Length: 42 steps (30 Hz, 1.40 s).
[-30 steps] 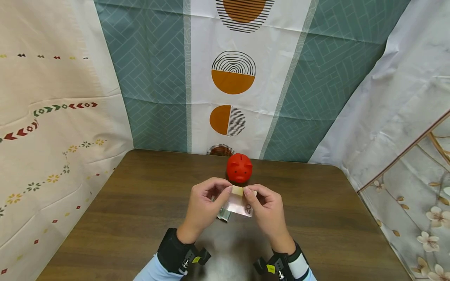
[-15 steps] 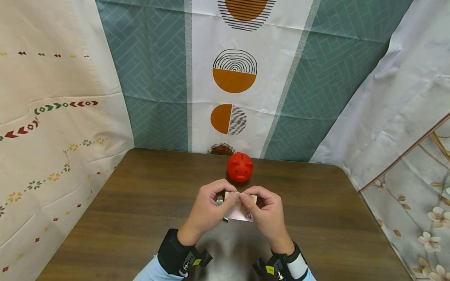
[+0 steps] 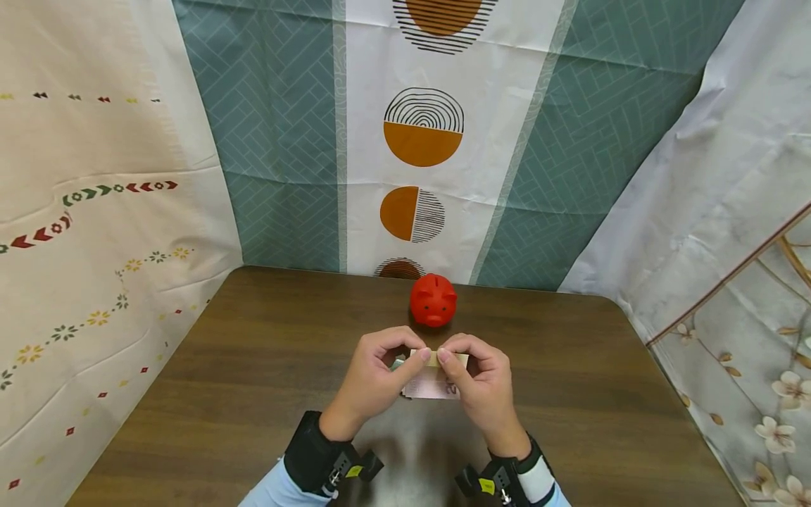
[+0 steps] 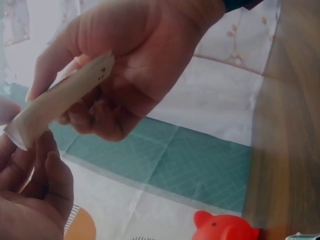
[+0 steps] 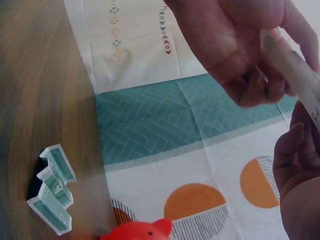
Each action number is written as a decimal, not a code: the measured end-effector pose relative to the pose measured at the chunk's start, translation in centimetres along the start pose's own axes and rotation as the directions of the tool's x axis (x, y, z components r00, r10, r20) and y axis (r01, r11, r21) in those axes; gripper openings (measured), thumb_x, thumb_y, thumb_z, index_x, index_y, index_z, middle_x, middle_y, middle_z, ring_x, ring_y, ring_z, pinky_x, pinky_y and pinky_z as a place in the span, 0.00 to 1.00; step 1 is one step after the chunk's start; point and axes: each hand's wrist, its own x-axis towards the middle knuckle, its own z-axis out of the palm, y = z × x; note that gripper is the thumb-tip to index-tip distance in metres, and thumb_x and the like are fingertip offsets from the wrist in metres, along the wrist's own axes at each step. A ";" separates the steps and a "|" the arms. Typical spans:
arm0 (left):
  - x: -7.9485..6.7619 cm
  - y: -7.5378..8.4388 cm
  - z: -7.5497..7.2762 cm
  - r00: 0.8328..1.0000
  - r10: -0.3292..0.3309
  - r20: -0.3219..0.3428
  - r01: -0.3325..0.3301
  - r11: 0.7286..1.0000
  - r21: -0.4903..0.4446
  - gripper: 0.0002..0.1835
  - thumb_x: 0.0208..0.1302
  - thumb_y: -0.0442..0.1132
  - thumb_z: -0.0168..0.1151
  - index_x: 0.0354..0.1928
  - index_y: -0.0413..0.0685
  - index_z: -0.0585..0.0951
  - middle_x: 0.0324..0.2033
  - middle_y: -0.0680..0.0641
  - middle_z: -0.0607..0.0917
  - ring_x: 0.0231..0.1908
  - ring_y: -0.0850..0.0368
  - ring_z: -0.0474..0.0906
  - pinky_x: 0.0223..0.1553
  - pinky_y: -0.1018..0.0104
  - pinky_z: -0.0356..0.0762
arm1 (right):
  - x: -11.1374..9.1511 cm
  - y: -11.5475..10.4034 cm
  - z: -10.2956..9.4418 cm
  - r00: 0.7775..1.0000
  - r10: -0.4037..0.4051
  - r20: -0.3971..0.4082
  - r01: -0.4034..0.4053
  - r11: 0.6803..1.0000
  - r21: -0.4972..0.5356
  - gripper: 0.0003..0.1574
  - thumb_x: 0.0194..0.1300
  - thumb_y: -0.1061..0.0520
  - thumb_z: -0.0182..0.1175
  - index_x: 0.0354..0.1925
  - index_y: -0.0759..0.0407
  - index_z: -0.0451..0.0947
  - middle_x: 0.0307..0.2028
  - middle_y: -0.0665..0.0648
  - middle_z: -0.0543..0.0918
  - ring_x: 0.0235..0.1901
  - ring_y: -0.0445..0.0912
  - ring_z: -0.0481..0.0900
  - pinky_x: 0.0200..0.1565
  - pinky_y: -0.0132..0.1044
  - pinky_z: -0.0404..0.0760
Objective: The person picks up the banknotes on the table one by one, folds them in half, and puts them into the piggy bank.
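A pinkish banknote (image 3: 433, 385) with a yellowish strip along its top is stretched between my two hands above the table. My left hand (image 3: 376, 373) pinches the left part of its upper edge, thumb on the near side. On the right part, my right hand (image 3: 483, 384) pinches in the same way, the thumbs close together. The left wrist view shows the note (image 4: 57, 100) nearly edge-on, with a bend at one end. A green banknote (image 5: 54, 189), folded in zigzag pleats, stands on the table in the right wrist view; the head view mostly hides it behind the left hand and held note.
A red piggy bank (image 3: 434, 301) with a slot on top stands just beyond the hands, near the back of the wooden table (image 3: 253, 366). Patterned cloths (image 3: 279, 141) hang behind the table and at both sides.
Both hands have drawn closer together on the pinkish banknote, mostly by the left hand moving right. The note sits slightly lower and straighter, covering more of the green one. The piggy bank stays put.
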 end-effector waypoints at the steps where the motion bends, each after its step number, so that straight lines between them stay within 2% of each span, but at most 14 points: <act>1: 0.0 0.0 0.0 1.000 -0.002 -0.002 0.002 1.000 -0.007 0.06 0.68 0.28 0.64 0.34 0.44 0.86 0.28 0.44 0.85 0.32 0.59 0.79 0.32 0.64 0.83 | 0.0 0.0 0.0 1.000 -0.005 -0.005 0.005 1.000 0.008 0.12 0.65 0.79 0.57 0.36 0.66 0.81 0.29 0.56 0.81 0.25 0.45 0.76 0.23 0.34 0.77; 4: 0.0 -0.1 -0.1 1.000 -0.003 -0.006 0.003 1.000 -0.019 0.06 0.68 0.28 0.64 0.33 0.44 0.86 0.29 0.44 0.86 0.32 0.58 0.80 0.32 0.64 0.83 | 0.1 0.0 -0.2 1.000 -0.014 -0.004 0.014 0.999 0.040 0.12 0.64 0.79 0.56 0.36 0.67 0.81 0.29 0.56 0.81 0.25 0.46 0.76 0.24 0.34 0.78; 10: 0.1 0.0 -0.2 1.000 0.002 -0.025 -0.003 0.999 -0.032 0.07 0.67 0.26 0.64 0.33 0.43 0.86 0.29 0.43 0.86 0.32 0.58 0.79 0.29 0.67 0.80 | 0.3 0.0 -0.5 1.000 -0.019 -0.015 0.019 1.000 0.021 0.14 0.65 0.79 0.55 0.37 0.67 0.84 0.28 0.57 0.82 0.28 0.46 0.76 0.28 0.32 0.80; 17: 0.0 -0.1 -0.4 0.999 -0.020 -0.041 0.018 0.999 -0.028 0.06 0.67 0.26 0.63 0.35 0.41 0.86 0.29 0.42 0.86 0.31 0.59 0.79 0.31 0.68 0.82 | 0.2 0.0 -0.9 0.997 0.030 -0.071 -0.033 0.998 -0.045 0.10 0.66 0.77 0.57 0.35 0.68 0.83 0.30 0.53 0.84 0.29 0.44 0.77 0.30 0.30 0.81; 30: -0.1 -0.3 -0.6 0.997 -0.021 -0.070 0.017 0.998 -0.060 0.05 0.68 0.25 0.61 0.36 0.36 0.85 0.29 0.37 0.83 0.29 0.56 0.77 0.33 0.68 0.83 | 0.1 0.1 -1.3 0.993 0.057 -0.105 -0.063 0.996 -0.056 0.08 0.68 0.75 0.57 0.34 0.71 0.82 0.30 0.51 0.84 0.32 0.45 0.77 0.35 0.30 0.81; 35: -0.1 -0.3 -0.6 0.997 -0.022 -0.080 0.018 0.998 -0.060 0.05 0.69 0.25 0.60 0.35 0.36 0.84 0.28 0.38 0.82 0.29 0.56 0.76 0.32 0.68 0.81 | 0.1 0.1 -1.3 0.988 0.080 -0.129 -0.090 0.993 -0.075 0.09 0.69 0.74 0.57 0.33 0.71 0.82 0.31 0.47 0.84 0.33 0.43 0.77 0.36 0.29 0.80; 39: -0.1 -0.2 -0.6 0.995 -0.044 -0.086 0.041 0.999 -0.032 0.05 0.69 0.26 0.61 0.36 0.37 0.84 0.29 0.39 0.83 0.30 0.56 0.76 0.33 0.69 0.81 | 0.0 -0.1 -1.3 0.985 0.091 -0.145 -0.106 0.990 -0.096 0.09 0.70 0.73 0.57 0.33 0.70 0.83 0.31 0.44 0.85 0.34 0.42 0.78 0.37 0.29 0.80; 42: -0.1 -0.1 -0.5 0.993 -0.073 -0.087 0.073 0.997 -0.011 0.04 0.68 0.27 0.63 0.37 0.40 0.86 0.30 0.41 0.85 0.30 0.57 0.76 0.33 0.69 0.82 | 0.1 0.0 -1.2 0.989 0.071 -0.130 -0.083 0.992 -0.093 0.09 0.68 0.74 0.57 0.34 0.70 0.83 0.31 0.47 0.85 0.33 0.43 0.78 0.35 0.29 0.81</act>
